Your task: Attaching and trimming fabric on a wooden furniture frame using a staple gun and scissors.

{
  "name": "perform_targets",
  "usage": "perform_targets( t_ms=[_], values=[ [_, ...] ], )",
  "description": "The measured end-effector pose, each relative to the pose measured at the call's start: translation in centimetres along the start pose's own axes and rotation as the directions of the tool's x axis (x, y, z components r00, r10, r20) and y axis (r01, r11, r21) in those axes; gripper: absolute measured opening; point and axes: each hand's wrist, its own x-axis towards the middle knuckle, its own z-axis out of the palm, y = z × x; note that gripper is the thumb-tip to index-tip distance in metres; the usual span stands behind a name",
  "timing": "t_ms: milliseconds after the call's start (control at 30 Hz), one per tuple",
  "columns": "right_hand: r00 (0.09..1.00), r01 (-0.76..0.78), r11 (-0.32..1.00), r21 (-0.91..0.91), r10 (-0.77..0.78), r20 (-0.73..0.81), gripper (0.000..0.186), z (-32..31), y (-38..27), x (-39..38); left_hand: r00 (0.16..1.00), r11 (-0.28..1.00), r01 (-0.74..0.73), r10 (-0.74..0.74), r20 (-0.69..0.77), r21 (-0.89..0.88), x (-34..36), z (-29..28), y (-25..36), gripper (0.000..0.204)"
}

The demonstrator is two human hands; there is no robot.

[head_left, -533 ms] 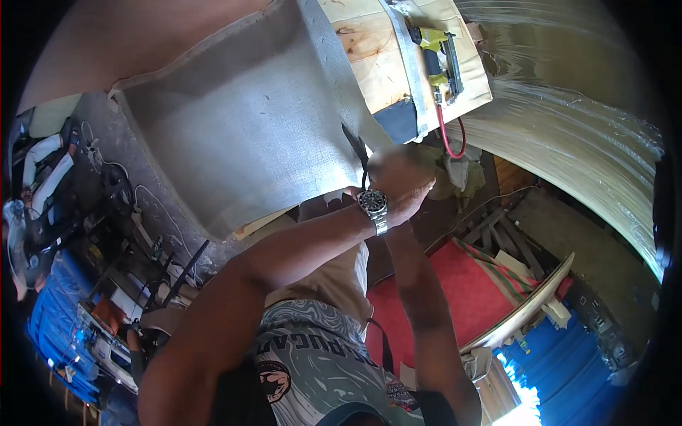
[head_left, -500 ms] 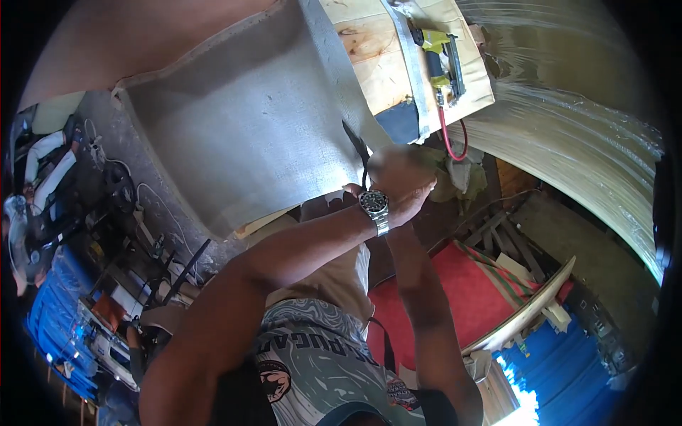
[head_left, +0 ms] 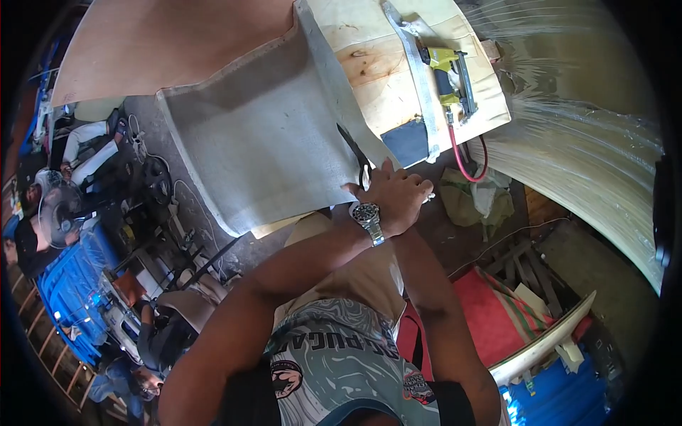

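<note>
A pair of black scissors [head_left: 353, 148] lies over the grey sheet [head_left: 249, 135], blades pointing up and left near the sheet's right part. Its handle loop shows beside a thumb. My right hand [head_left: 349, 189] is mostly hidden beneath the left one; that thumb is by the loop, so the hand is closed on the scissors. My left hand [head_left: 399, 195], with a metal watch [head_left: 366, 213] on the wrist, crosses over the right at the sheet's lower right corner. Its fingers are bent, and a small white bit that I cannot make out shows at their tips.
A yellow-green nail gun [head_left: 446, 74] with a red hose [head_left: 458, 160] rests on the pale wooden panel [head_left: 369, 60] at the far right. Plastic-wrapped material [head_left: 561, 121] stands beyond it. A red padded piece [head_left: 476, 319] lies lower right. People and a fan [head_left: 60, 206] are at left.
The view has shifted, so the sheet and nail gun appear farther right. My left hand still lies over the right one, its bent fingers now clearer. The scissors remain at the sheet's edge.
</note>
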Motion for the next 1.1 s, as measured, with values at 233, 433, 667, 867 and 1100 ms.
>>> perform_targets(
  t_ms=[233, 433, 667, 867, 1100],
  values=[
    [0.940, -0.313, 0.842, 0.439, 0.209, 0.269, 0.061, 9.7, -4.0, 6.0, 0.991, 0.991, -0.133, 0.133, -0.014, -0.022, 0.5, -1.2, -1.5, 0.008],
    [0.999, 0.008, 0.988, 0.156, 0.000, -0.054, 0.080, 2.4, -2.4, 2.1, 0.973, 0.963, -0.229, 0.220, -0.072, -0.143, 1.2, -2.8, -0.9, 0.005],
    [0.965, 0.004, 0.808, 0.589, 0.150, -0.213, 0.091, 20.2, -7.6, 9.7, 0.949, 0.874, -0.305, 0.311, -0.047, -0.379, 2.5, -5.7, -0.6, 0.007],
    [0.894, 0.337, 0.730, 0.595, -0.049, -0.445, 0.076, 7.0, -5.1, 6.7, 0.943, 0.858, -0.331, 0.315, -0.105, -0.393, 1.9, -6.4, -0.9, 0.007],
    [0.940, 0.300, 0.701, 0.647, -0.103, -0.325, 0.073, 8.6, -4.9, 8.0, 0.919, 0.817, -0.386, 0.381, -0.101, -0.429, 1.6, -7.9, -0.4, 0.008]
  ],
)
